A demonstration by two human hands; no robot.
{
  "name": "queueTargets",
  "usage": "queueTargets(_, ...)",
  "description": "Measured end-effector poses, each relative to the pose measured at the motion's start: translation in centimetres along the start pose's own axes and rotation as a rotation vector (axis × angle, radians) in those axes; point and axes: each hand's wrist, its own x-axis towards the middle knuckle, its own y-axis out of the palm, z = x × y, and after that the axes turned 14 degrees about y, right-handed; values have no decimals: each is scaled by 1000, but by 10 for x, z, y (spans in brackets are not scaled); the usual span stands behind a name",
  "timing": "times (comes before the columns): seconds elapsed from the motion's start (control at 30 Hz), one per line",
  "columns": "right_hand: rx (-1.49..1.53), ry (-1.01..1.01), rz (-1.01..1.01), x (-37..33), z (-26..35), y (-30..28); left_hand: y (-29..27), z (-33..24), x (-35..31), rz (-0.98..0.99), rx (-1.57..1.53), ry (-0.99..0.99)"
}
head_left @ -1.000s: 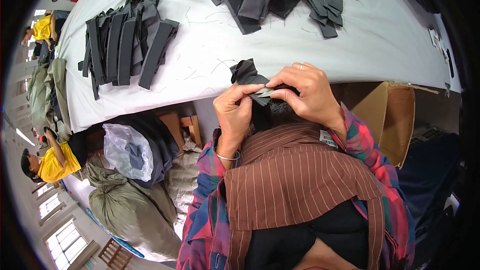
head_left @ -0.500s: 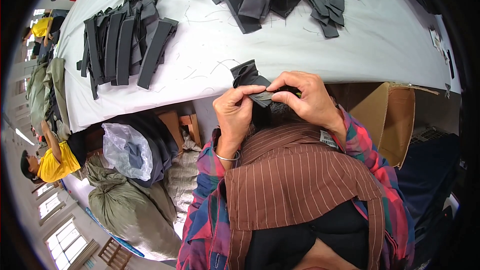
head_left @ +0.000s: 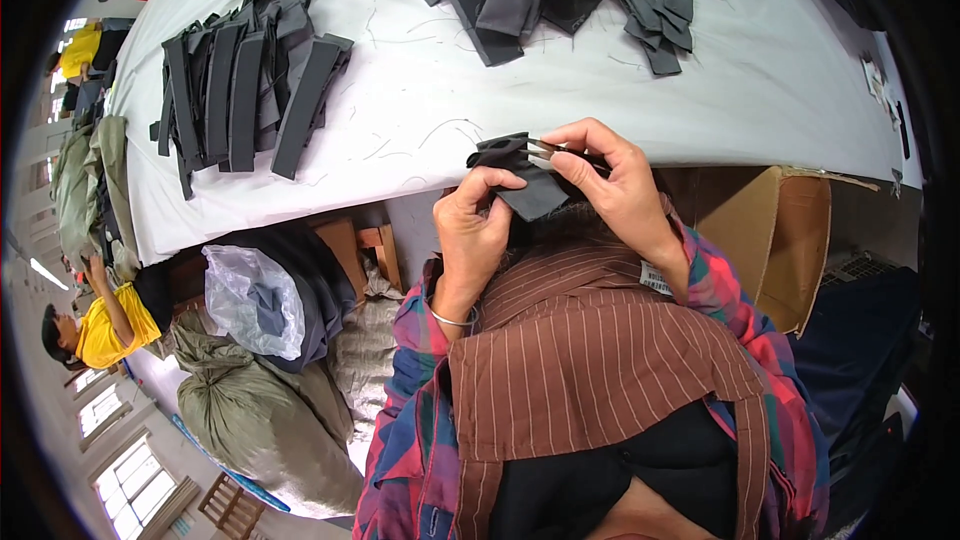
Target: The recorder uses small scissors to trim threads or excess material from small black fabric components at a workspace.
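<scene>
Just off the near edge of the table, my left hand [head_left: 474,225] pinches a folded dark grey fabric strip [head_left: 538,194] between thumb and fingers. My right hand [head_left: 618,180] closes around dark-handled thread snips [head_left: 541,150]; their two metal blades point left and lie at the strip's upper fold. Whether the blades cut a thread is too small to tell. Ahead and to the left, a row of similar grey strips [head_left: 240,90] lies on the white-covered table [head_left: 400,90]. A looser heap of grey fabric pieces [head_left: 507,10] is spread along its far side.
Loose threads lie across the white cover. Under the table's right part stands an open cardboard box [head_left: 795,250]. To my left are a clear plastic bag [head_left: 255,302] and a bulging olive sack [head_left: 250,400]. A person in a yellow top [head_left: 118,325] stands farther left.
My right hand has stopped pinching the cloth and moved slightly up, with the snips' blades now showing at the fold. The strip is turned, its flat face more exposed.
</scene>
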Motion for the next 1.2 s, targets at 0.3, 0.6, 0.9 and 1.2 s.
queueTargets(0.3,-297,-109,146,0,16,1,-2,-10,3,-72,-452,-143)
queueTargets(0.6,308,203,330,-5,12,13,-2,-14,4,-22,-512,-126)
queueTargets(0.9,205,4,286,-3,1,15,-3,-35,2,-37,-1018,-499)
queueTargets(1.2,-100,-31,231,-11,12,7,1,-23,-2,-163,-875,-387)
